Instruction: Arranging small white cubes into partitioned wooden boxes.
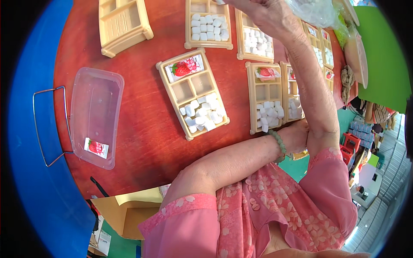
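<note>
the right hand (270, 15), at one o'clock, runs out of view; the left hand (296, 135), at three, is half hidden: i cannot tell either's grip. also at one, matte white cube-like pieces (257, 41) lie in a beige rectangular hard-plastic tray (255, 56); they look light, squashable, best pinched by opposite sides.

Room to pass lies between the plastic box (94, 116) and the slanted tray (183, 91); the right arm (312, 77) crosses the right-hand trays (291, 89), blocking access.
</note>
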{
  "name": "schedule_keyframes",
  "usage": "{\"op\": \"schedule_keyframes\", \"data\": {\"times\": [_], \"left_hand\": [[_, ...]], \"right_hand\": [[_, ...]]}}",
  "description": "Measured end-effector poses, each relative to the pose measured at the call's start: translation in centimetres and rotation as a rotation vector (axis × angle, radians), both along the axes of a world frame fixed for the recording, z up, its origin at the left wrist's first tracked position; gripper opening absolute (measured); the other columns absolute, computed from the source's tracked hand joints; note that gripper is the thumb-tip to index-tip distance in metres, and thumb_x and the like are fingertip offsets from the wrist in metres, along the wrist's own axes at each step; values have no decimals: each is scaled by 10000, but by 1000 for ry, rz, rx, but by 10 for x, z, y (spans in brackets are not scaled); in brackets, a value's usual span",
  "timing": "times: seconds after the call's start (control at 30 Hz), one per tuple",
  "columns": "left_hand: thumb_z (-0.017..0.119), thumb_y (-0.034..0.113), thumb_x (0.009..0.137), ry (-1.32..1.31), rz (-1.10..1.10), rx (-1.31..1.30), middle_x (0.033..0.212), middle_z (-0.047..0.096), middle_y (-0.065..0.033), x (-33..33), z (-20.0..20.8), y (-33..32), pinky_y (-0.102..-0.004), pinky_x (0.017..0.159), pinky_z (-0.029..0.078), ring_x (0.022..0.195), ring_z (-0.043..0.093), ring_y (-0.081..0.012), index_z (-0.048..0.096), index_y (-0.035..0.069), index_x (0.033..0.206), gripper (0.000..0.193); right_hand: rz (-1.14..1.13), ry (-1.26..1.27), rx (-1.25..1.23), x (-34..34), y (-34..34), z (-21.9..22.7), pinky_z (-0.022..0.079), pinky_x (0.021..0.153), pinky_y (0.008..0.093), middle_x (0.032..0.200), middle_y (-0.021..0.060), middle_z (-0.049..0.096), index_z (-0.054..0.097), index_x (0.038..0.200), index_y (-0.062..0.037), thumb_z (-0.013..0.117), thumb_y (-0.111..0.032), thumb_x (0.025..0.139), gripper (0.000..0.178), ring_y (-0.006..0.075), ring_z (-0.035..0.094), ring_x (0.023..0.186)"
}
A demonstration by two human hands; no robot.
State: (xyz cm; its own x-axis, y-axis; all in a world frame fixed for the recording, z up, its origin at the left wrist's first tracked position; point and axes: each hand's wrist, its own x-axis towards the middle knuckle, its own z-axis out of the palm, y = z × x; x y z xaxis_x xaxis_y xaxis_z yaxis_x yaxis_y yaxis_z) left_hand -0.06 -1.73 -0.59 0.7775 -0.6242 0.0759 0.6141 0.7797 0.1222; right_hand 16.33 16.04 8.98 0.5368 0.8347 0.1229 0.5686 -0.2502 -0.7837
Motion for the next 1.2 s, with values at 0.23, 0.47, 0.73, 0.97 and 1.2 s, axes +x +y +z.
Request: {"op": "schedule_keyframes", "data": {"times": [0.23, 0.47, 0.73, 0.97, 1.2], "left_hand": [[449, 128, 1057, 102, -107, -203, 1323, 597, -92, -1, -11, -16, -362, 961, 490, 1159, 580, -188, 517, 27, 1315, 285], [372, 71, 1064, -38, 16, -49, 1366, 558, -134, -3, -2, -6, -375, 988, 490, 1182, 560, -211, 468, 12, 1364, 321], [473, -40, 1007, -95, 38, 34, 1328, 581, -114, -2, 6, 7, -342, 936, 509, 1133, 555, -164, 505, 0, 1320, 317], [518, -56, 991, -400, 164, 534, 1288, 596, -101, -4, 21, 32, -341, 911, 514, 1120, 550, -148, 525, 1, 1303, 317], [500, -36, 1009, -155, 190, 17, 1308, 585, -104, -3, -7, -19, -347, 928, 509, 1135, 546, -159, 520, 9, 1319, 313]], "right_hand": [[36, 280, 32, 4, -6, -5, 472, 742, 247, 846, -45, 588, 638, 966, -51, 655, -87, 982, 43, 59, 569, 836], [-40, 142, -150, 0, -9, -6, 496, 758, 298, 871, 12, 653, 687, 995, -5, 653, -82, 974, 87, 109, 599, 807], [160, -513, -151, -12, -25, -13, 489, 719, 393, 851, 73, 575, 743, 1152, -100, 638, 5, 916, 279, 230, 612, 778], [174, -639, -223, -15, -28, -16, 505, 733, 412, 888, 101, 586, 733, 1170, -105, 657, 0, 873, 325, 287, 634, 826], [162, -651, -193, -19, -23, -21, 514, 740, 433, 918, 108, 587, 702, 1164, -93, 642, 11, 866, 322, 321, 634, 846]]}}
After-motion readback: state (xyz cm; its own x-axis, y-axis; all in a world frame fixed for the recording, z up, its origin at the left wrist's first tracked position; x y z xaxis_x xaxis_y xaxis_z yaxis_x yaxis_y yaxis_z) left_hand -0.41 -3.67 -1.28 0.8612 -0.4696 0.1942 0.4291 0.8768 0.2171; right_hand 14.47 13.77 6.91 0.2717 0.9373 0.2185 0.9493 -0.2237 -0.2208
